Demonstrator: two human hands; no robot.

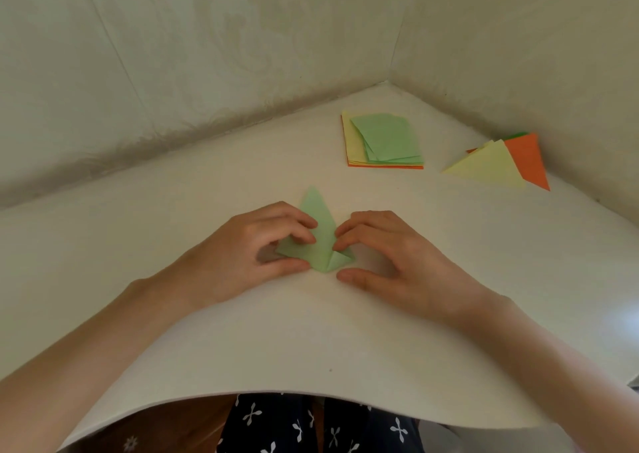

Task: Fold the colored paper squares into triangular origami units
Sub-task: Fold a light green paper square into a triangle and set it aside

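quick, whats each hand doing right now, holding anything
Left hand: pinches the green paper between fingers and thumb.
Right hand: curled fingertips touch the green paper, thumb off it; a grip cannot be told.

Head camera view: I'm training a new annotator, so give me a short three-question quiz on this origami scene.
1. True or false: the top sheet of the stack of paper squares is green.
2. Of the left hand and the right hand, whose fingers touch the green paper being folded? A: left only. B: right only. C: both.
3. Fill in: right of the stack, a yellow triangle partly overlaps an ___ one.
Key: 1 true; 2 C; 3 orange, the orange triangle.
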